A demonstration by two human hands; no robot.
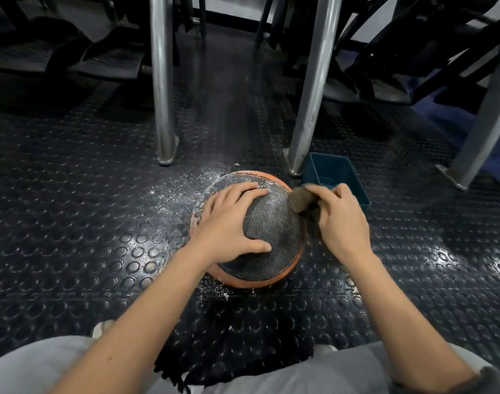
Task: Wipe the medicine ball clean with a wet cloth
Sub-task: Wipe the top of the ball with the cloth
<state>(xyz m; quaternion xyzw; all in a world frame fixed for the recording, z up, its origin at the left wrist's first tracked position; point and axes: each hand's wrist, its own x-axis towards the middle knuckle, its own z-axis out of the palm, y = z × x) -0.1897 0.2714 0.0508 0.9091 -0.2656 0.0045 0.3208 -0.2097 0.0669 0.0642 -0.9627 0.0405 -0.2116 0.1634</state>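
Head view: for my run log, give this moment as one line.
left hand: rests on ball | right hand: grips cloth against ball's right side | tub: behind right hand | white dust: floor left of ball

Gym: studded rubber floor, steel machine legs.

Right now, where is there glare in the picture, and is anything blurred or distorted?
Head view: glare shines on the studded black rubber floor at right; the brown cloth in the right hand is motion-blurred; the textured black-and-orange medicine ball is sharp; the wide lens seems to splay the grey metal legs.
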